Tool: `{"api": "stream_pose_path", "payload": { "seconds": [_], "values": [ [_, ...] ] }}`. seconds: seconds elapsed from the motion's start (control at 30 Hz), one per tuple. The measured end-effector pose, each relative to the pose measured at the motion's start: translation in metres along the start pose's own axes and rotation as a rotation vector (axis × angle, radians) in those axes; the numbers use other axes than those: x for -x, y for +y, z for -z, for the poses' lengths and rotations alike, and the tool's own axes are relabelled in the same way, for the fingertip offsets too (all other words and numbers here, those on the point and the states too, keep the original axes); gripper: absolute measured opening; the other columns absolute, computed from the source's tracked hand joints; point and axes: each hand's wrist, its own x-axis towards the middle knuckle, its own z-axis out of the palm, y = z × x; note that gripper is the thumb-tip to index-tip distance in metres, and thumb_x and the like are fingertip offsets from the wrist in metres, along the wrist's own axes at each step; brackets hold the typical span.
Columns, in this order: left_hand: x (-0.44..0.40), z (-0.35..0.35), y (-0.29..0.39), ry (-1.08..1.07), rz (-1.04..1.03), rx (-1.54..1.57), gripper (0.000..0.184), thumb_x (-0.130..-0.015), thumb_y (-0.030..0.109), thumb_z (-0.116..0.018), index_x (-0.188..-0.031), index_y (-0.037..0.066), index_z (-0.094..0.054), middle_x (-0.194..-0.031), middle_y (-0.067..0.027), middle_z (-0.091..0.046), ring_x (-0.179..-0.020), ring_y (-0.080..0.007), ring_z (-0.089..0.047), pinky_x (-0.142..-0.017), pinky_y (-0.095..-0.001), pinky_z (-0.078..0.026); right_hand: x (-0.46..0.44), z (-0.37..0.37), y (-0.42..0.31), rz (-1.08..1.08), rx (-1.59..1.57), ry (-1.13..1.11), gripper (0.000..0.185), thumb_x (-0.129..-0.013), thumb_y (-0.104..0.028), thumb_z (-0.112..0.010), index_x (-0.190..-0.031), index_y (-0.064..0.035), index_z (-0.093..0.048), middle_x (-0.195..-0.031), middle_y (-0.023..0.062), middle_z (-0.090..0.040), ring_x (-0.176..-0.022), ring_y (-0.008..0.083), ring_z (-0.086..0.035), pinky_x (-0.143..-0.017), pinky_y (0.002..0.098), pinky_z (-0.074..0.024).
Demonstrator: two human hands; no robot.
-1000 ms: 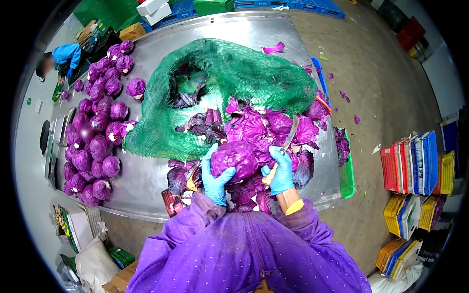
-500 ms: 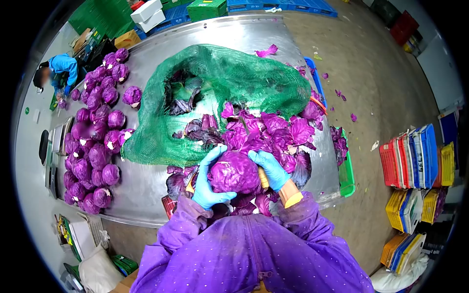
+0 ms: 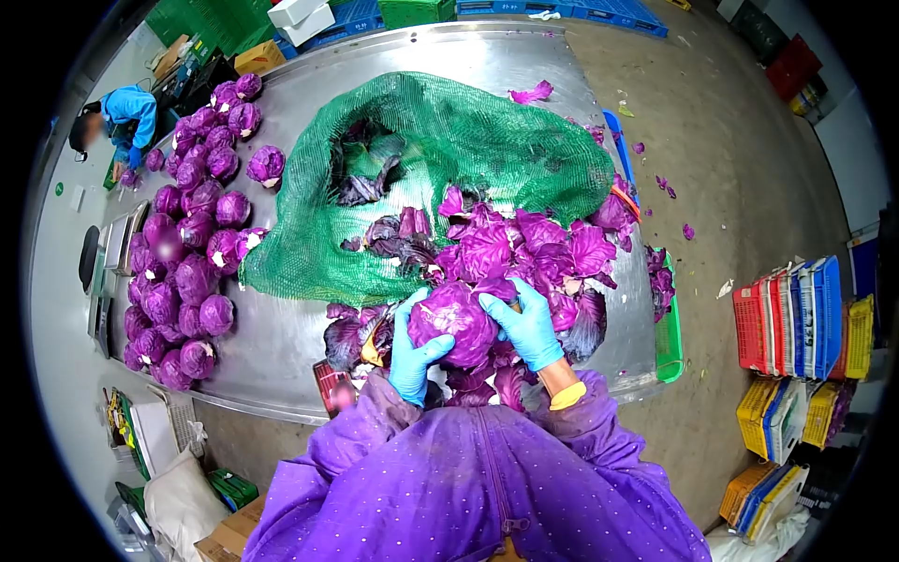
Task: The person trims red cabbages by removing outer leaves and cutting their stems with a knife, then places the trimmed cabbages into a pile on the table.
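Observation:
My left hand (image 3: pixel 412 351), in a blue glove, cups the left side of a red cabbage (image 3: pixel 451 325), its thumb across the lower front. At the cabbage's upper right, my right hand (image 3: pixel 526 328), also gloved, has its thumb and fingers closed on an outer leaf (image 3: pixel 496 288) that stands off the head. A small tan piece (image 3: pixel 516 306), like part of a handle, shows among the right fingers; the rest of it is hidden. Loose purple leaves (image 3: pixel 538 245) are heaped just beyond both hands, and more lie beneath the cabbage.
A green mesh sack (image 3: pixel 468 140) with dark leaves inside lies across the metal table (image 3: pixel 309 370). Many red cabbages (image 3: pixel 195 278) are piled at the left. A person in blue (image 3: pixel 129 112) is at the far left. Stacked crates (image 3: pixel 787 314) stand on the right, beyond a green tray (image 3: pixel 669 347).
The right hand has turned and lifted slightly, its fingers now pinching a leaf at the cabbage's top right. The left thumb has moved up the cabbage. The camera view has shifted slightly.

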Motion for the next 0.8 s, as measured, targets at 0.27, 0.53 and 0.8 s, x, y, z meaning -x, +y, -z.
{"api": "stream_pose_path", "payload": {
  "seconds": [0.27, 0.53, 0.8],
  "values": [
    [0.001, -0.005, 0.011, -0.084, -0.183, -0.206, 0.102, -0.058, 0.019, -0.090, -0.139, 0.004, -0.032, -0.133, -0.0125, -0.042, -0.122, -0.0235, -0.045, -0.107, -0.0387, -0.037, -0.009, 0.013, 0.003, -0.054, -0.154, 0.061, 0.016, -0.088, -0.015, -0.066, -0.099, -0.0058, -0.058, -0.067, -0.0035, -0.054, -0.045, 0.0052, -0.045, -0.041, 0.0222, -0.0348],
    [-0.006, 0.006, 0.017, -0.152, -0.163, -0.226, 0.104, -0.054, 0.021, -0.091, -0.138, 0.004, -0.033, -0.134, -0.0115, -0.041, -0.125, -0.0236, -0.043, -0.108, -0.0392, -0.035, 0.003, 0.014, -0.021, -0.109, -0.006, -0.238, 0.062, -0.079, -0.029, -0.079, -0.129, -0.0044, -0.052, -0.096, -0.0010, -0.059, -0.059, 0.0036, -0.045, -0.048, 0.0208, -0.0394],
    [-0.005, 0.011, 0.013, -0.165, -0.164, -0.277, 0.104, -0.053, 0.020, -0.092, -0.137, 0.004, -0.033, -0.135, -0.0120, -0.041, -0.125, -0.0233, -0.043, -0.108, -0.0391, -0.034, 0.005, 0.015, -0.006, 0.114, 0.130, -0.177, 0.037, -0.082, -0.020, -0.074, -0.112, -0.0017, -0.061, -0.083, -0.0031, -0.062, -0.064, 0.0092, -0.054, -0.058, 0.0273, -0.0480]
  ]
}}
